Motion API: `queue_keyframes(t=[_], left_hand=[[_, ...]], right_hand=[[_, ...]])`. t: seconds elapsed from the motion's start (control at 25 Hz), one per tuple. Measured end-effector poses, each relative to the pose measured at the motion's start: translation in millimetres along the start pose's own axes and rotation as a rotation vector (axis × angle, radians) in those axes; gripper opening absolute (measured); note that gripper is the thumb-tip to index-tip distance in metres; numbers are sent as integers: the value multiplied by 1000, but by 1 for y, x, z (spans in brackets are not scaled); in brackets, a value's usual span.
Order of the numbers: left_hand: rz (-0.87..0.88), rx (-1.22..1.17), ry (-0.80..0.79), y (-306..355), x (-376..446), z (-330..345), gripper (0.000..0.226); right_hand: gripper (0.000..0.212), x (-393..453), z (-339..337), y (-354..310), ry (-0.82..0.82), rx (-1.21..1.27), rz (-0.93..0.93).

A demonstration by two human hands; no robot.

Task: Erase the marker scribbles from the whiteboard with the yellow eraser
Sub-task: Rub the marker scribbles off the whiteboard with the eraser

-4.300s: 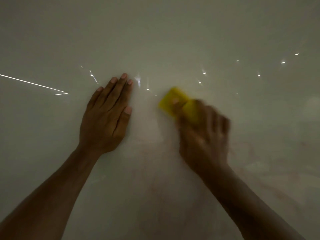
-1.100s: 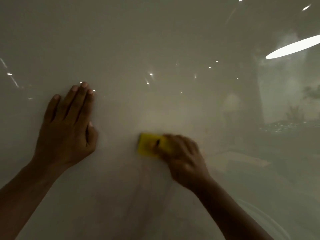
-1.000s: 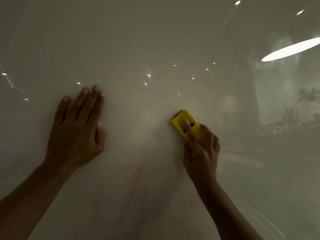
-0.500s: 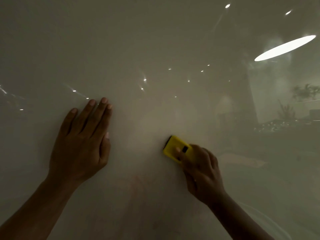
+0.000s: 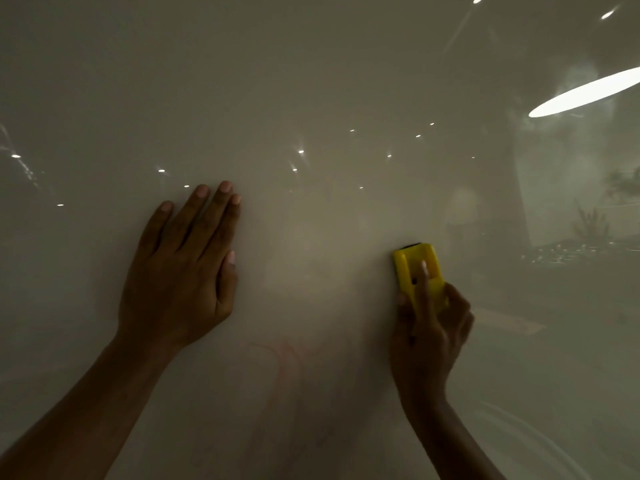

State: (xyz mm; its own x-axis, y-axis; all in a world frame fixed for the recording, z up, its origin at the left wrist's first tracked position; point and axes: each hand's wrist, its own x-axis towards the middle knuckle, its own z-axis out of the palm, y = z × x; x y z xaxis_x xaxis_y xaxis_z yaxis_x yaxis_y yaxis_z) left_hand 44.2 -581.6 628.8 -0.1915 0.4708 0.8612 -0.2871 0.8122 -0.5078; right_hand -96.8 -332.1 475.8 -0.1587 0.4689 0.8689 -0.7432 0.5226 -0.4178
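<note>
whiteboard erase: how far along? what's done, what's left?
Done: the whiteboard above and between the hands looks wiped. In hand: the right hand presses the yellow eraser to the board; the left hand rests flat on it. Left: faint red marker smears below, between the forearms.

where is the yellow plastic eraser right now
In the head view the yellow plastic eraser sits right of centre against the whiteboard, gripped by the right hand.

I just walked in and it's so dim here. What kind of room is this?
Probably an office or meeting space. A glossy whiteboard fills the view, mirroring ceiling lights and what look like potted plants. The right hand holds a yellow eraser against it, above faint red marker smears.
</note>
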Motion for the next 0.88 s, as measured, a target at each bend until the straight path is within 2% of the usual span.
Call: queue_keyframes(t=[0.04,0.12,0.16,0.2,0.28,0.32,0.4,0.44,0.48,0.56,0.6,0.68,0.72,0.76,0.84,0.88], left_hand=[[1,-2,-3,0,0,0,64],[1,0,0,0,1,0,64],[-4,2,3,0,0,0,64],[-7,4,7,0,-1,1,64],[-2,15,9,0,-2,1,64],[-2,18,9,-1,-1,1,65],[2,13,5,-1,-1,1,65],[1,15,7,-1,-1,1,65],[-1,19,7,-1,-1,1,65],[-2,20,0,-2,-2,1,65],[-4,16,0,-2,-1,1,65],[-4,5,5,-1,-1,1,65],[-4,8,8,-1,-1,1,65],[-6,14,6,-2,-1,1,65],[-8,24,2,-1,-2,1,65],[-6,27,6,-1,-2,1,65]], right_hand=[[54,-15,2,-14,-43,-1,-157],[52,-26,-3,-21,-180,-15,-584],[51,-21,-4,-14,-195,-29,-654],[50,-12,-3,-5,-161,-51,-532],[52,-4,2,-9,-28,9,-28],[53,-12,4,-16,-14,-11,-2],[55,-33,1,-23,-99,-70,-392],[56,-30,0,-17,-129,-86,-502],[55,-22,0,-11,-116,-80,-445],[53,-14,3,-17,-24,-4,-55],[52,-22,6,-24,-36,-15,-48],[52,-44,2,-28,-137,-72,-422],[51,-42,1,-23,-158,-75,-496],[50,-35,2,-16,-122,-68,-401],[51,-26,4,-23,11,0,21],[52,-33,5,-31,-3,-19,8]])
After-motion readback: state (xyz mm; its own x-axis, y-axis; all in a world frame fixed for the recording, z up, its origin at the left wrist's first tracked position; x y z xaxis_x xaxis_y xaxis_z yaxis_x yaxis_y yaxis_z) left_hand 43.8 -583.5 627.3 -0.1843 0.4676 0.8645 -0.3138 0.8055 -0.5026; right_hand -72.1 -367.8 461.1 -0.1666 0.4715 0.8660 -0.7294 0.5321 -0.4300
